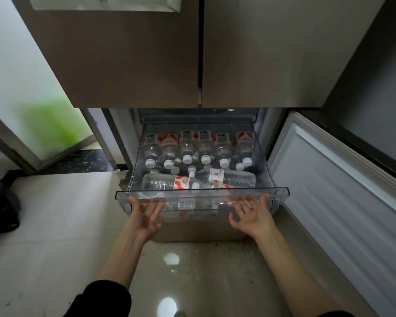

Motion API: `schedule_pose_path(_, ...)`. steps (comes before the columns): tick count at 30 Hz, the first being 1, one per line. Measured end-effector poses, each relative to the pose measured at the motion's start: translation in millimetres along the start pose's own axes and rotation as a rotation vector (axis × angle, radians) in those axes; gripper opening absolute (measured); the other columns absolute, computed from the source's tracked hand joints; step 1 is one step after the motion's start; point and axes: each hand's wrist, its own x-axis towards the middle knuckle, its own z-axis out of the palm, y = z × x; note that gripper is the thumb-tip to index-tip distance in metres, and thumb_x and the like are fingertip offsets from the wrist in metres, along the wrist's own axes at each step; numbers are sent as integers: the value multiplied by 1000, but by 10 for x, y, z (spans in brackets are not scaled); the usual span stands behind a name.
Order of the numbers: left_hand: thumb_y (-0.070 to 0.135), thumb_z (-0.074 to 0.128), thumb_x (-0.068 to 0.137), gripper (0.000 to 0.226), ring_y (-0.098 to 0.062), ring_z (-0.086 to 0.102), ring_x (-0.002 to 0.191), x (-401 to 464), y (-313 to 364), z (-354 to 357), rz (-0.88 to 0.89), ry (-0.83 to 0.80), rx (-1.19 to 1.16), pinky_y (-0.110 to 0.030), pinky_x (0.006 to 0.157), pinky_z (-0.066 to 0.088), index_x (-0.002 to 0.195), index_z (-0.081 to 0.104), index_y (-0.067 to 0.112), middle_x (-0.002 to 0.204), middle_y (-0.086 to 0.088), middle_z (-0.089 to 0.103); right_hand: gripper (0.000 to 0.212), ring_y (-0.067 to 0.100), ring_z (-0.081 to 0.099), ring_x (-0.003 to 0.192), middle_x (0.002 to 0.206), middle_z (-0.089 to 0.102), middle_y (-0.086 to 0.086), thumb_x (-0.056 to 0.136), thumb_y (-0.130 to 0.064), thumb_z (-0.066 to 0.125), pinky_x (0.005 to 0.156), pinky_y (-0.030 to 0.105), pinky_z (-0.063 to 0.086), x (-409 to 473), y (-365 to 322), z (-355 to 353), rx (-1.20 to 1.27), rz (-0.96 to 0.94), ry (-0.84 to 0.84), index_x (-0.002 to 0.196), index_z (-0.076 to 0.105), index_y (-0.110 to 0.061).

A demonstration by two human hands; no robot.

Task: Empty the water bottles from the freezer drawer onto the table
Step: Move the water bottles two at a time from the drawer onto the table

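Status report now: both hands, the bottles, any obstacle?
Left hand and right hand open, palms up, at drawer front. Bottles all inside. Freezer door open, nothing blocking.

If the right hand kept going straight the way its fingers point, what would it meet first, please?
Most likely the clear front wall of the freezer drawer; the right hand already has its fingertips at the rim, though depth is unclear.

Both arms extended forward; left hand [146, 216] and right hand [253, 215] palms up, fingers seemingly loosely spread.

Glossy pale floor tiles [55, 225] are spread beneath the hands; a frosted glass door [32, 110] is seen far left.
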Motion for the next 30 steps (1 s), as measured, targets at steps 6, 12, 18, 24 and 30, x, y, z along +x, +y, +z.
schedule_pose_path(6,52,23,95,58,-18,50,123,-167,26,25,25,-13,132,-29,97,35,132,42,12,135,-4,52,59,27,48,125,138,49,11,93,-57,27,94,44,38,-32,-96,-42,-45,20,3,126,45,-12)
schedule_pose_path(12,45,40,93,41,-17,63,89,-318,109,-53,66,-115,552,-28,75,42,106,59,11,101,-2,68,55,30,62,104,116,63,15,92,-48,41,77,39,52,-277,-433,42,-831,155,-216,123,50,-3)
schedule_pose_path(18,35,51,90,28,-16,67,96,-248,344,438,351,-348,925,-27,80,50,107,64,17,102,0,71,29,22,67,94,105,69,7,93,-34,49,84,33,56,-143,-543,553,-1168,-250,-297,112,61,-15)
schedule_pose_path(24,25,58,88,43,-19,54,113,684,478,805,618,-451,1913,-27,90,44,129,48,14,129,-4,55,45,18,56,109,124,59,3,84,-36,62,93,31,46,576,-452,850,-2029,-351,-341,126,53,-21)
schedule_pose_path(30,39,59,84,62,-26,42,125,1304,416,836,575,-643,2335,-35,99,37,138,36,17,139,-8,42,46,23,55,105,120,59,5,79,-50,60,90,36,47,1040,-308,820,-2406,-218,-333,114,56,-20)
